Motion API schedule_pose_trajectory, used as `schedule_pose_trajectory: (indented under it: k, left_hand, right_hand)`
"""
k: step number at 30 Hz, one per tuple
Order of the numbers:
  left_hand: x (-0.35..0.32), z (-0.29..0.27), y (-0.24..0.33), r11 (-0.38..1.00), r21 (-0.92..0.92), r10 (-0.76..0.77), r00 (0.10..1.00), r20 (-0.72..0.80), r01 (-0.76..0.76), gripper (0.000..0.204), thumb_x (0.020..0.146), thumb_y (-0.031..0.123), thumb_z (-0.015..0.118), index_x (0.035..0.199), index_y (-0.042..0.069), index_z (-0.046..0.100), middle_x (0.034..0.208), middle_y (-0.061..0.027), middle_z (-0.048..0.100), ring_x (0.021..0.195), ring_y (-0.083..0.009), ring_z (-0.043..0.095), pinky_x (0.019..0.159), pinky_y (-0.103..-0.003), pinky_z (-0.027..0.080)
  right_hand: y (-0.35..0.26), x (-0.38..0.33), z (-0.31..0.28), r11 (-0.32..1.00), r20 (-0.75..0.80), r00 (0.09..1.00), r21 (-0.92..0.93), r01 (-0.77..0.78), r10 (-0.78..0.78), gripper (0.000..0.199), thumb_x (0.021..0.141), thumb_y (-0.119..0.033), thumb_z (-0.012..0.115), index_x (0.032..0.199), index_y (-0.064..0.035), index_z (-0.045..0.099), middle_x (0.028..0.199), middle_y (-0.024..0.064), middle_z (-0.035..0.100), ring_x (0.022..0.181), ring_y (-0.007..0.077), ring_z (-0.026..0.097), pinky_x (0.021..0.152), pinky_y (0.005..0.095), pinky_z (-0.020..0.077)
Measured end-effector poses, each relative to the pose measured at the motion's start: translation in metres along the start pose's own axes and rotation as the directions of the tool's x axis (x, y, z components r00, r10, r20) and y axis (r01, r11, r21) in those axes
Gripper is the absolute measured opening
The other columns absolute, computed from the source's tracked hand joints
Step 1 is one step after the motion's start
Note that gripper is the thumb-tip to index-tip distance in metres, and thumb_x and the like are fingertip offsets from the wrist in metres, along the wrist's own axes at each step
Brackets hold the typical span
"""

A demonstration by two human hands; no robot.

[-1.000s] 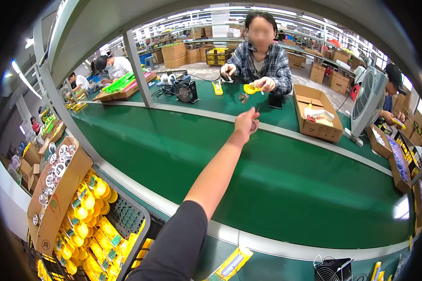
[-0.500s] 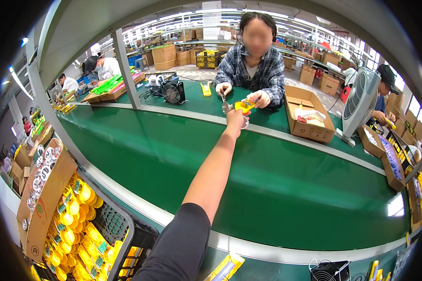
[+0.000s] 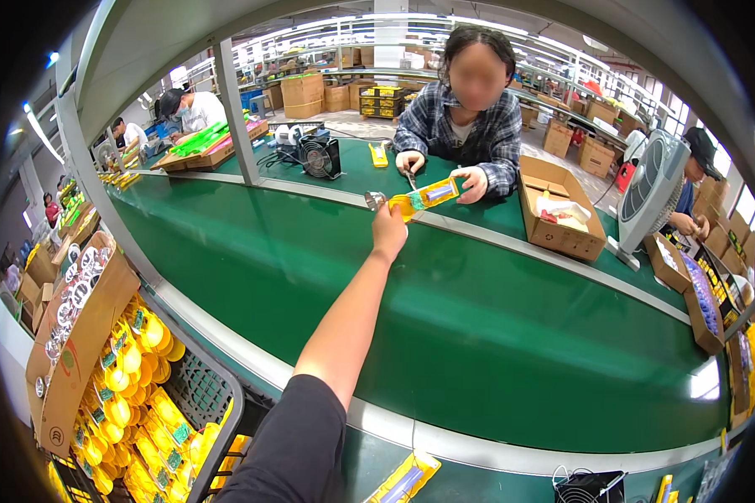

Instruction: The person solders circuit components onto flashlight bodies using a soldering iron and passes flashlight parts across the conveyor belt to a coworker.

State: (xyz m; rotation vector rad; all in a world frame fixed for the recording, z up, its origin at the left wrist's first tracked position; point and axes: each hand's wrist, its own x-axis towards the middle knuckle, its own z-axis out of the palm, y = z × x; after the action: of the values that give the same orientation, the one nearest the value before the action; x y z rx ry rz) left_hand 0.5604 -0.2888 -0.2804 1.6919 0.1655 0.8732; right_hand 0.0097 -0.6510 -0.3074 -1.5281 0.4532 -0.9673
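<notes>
Reaching across the green belt [image 3: 495, 335], the person's arm stretches toward a co-worker.
The hand [image 3: 389, 231], whose side cannot be told, pinches one end of a yellow pack [image 3: 426, 198] in its fingers [image 3: 392, 210]; the co-worker's hand [image 3: 471, 182] holds the other end above the far bench [image 3: 495, 220]. A cardboard box [image 3: 562, 211] sits just beside, and a crate [image 3: 214, 394] of yellow packs stands near.
</notes>
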Motion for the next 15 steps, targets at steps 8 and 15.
schedule_pose_trajectory:
  k: [8, 15]
  left_hand:
    - [-0.027, -0.033, 0.046, 0.872, -0.457, -0.162, 0.984, 0.072, 0.177, 0.019, 0.089, 0.019, 0.041, 0.094, 0.002, 0.049, 0.076, -0.0048, 0.055, 0.059, -0.0089, 0.051, 0.052, -0.022, 0.042]
    - [-0.075, -0.045, 0.089, 0.791, -0.602, -0.031, 0.989, 0.143, 0.112, 0.022, 0.090, 0.024, 0.043, 0.090, 0.003, 0.048, 0.070, -0.0039, 0.055, 0.055, -0.0074, 0.049, 0.048, -0.019, 0.039]
  right_hand:
    - [-0.021, 0.005, 0.019, 0.915, -0.238, 0.898, 0.264, -0.306, 0.369, 0.017, 0.083, -0.013, 0.049, 0.091, 0.0024, 0.049, 0.074, 0.0138, 0.051, 0.059, 0.0191, 0.052, 0.053, 0.0266, 0.0467]
    - [-0.004, 0.002, 0.004, 0.949, -0.184, 0.960, 0.273, -0.155, 0.210, 0.018, 0.081, -0.005, 0.050, 0.093, 0.0081, 0.047, 0.078, 0.0163, 0.051, 0.061, 0.0218, 0.053, 0.052, 0.0295, 0.0479]
